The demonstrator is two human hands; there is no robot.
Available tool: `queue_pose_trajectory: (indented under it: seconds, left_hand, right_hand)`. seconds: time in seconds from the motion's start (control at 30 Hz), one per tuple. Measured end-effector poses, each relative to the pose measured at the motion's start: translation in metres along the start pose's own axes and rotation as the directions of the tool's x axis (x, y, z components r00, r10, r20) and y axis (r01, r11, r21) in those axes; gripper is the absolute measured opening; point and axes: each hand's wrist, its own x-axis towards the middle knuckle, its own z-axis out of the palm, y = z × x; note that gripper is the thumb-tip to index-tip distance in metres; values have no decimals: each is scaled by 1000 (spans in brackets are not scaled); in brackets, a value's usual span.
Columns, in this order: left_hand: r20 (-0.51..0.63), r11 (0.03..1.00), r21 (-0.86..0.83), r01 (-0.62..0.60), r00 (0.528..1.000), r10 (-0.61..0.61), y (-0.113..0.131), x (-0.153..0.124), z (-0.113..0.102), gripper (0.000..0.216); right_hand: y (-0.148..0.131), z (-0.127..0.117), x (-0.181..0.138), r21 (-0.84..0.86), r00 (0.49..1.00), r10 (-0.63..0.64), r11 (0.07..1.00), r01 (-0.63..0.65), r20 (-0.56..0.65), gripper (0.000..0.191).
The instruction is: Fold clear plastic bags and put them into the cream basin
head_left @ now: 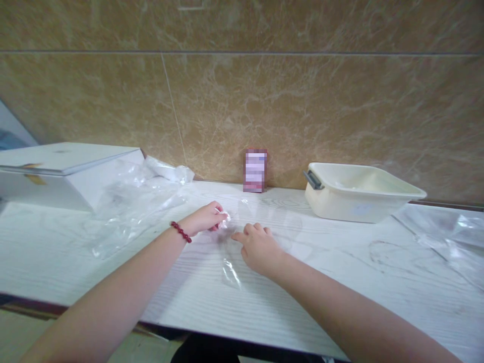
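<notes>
A clear plastic bag (260, 222) lies flat on the white wood-grain table (340, 272). My left hand (206, 218), with a red bead bracelet on its wrist, pinches the bag's left edge between closed fingers. My right hand (257, 247) rests palm down on the bag, fingers bent and pressing it against the table. The film is hard to make out apart from its glints and creases.
A pile of clear plastic bags (132, 201) lies at the left beside a white box (64, 171). A cream basin (359, 191) stands at the back right. More plastic film (449, 237) lies far right. A small pink box (255, 170) leans on the marble wall.
</notes>
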Motion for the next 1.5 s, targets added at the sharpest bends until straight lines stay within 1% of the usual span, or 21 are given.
queue_pose_trajectory:
  seconds: [0.07,0.17,0.27,0.33,0.43,0.53,0.6,0.77,0.83,0.9,0.97,1.03,1.1,1.17,1.23,1.37,1.5]
  left_hand:
    - [16,1000,-17,-16,1000,16,1,-2,4,36]
    - [8,998,29,-59,998,59,0,-3,10,41]
    - [21,988,103,-111,994,109,1,-6,15,44]
    - [35,974,152,-166,986,163,3,-9,17,43]
    - [48,957,173,-234,972,229,6,-12,21,39]
    - [59,944,186,-273,962,266,6,-12,25,35]
    - [73,938,185,-293,956,285,5,-11,27,33]
    - [130,934,146,-325,943,307,6,-12,23,30]
    - [193,932,128,-340,930,313,9,-13,16,33]
    - [275,919,133,-371,905,325,12,-15,6,34]
    - [315,899,182,-398,890,330,14,-16,-5,30]
    - [297,870,273,-411,896,330,14,-15,-13,28]
    - [275,829,369,-420,902,334,13,-14,-17,29]
    - [292,784,430,-448,891,348,10,-12,-17,30]
    - [325,750,450,-485,871,369,8,-10,-16,33]
    - [371,710,435,-554,829,419,5,-9,-12,39]
    - [404,702,419,-575,811,423,6,-10,-9,42]
  right_hand:
    - [1,5,0,33,999,-12,999,14,-51,31]
    - [9,12,2,142,987,10,990,13,-161,26]
    - [21,16,9,261,953,80,965,-1,-292,21]
    - [27,17,13,309,925,99,951,21,-368,19]
    - [31,16,14,341,906,94,938,57,-413,24]
    - [31,13,13,340,913,73,938,75,-402,34]
    - [29,12,11,320,921,59,945,73,-385,36]
    - [32,12,12,290,940,11,952,94,-340,19]
    - [37,12,12,288,945,-8,952,107,-326,17]
    - [42,12,12,284,951,-23,952,115,-307,16]
    - [48,11,10,283,959,-33,952,116,-282,16]
    - [53,9,9,288,966,-43,950,118,-256,18]
    - [57,7,8,297,971,-50,947,121,-236,20]
    - [58,6,7,302,974,-50,946,117,-221,22]
    - [59,5,7,300,978,-49,948,110,-202,22]
    - [62,5,7,294,987,-80,948,119,-141,23]
    - [70,2,4,303,984,-117,940,154,-138,20]
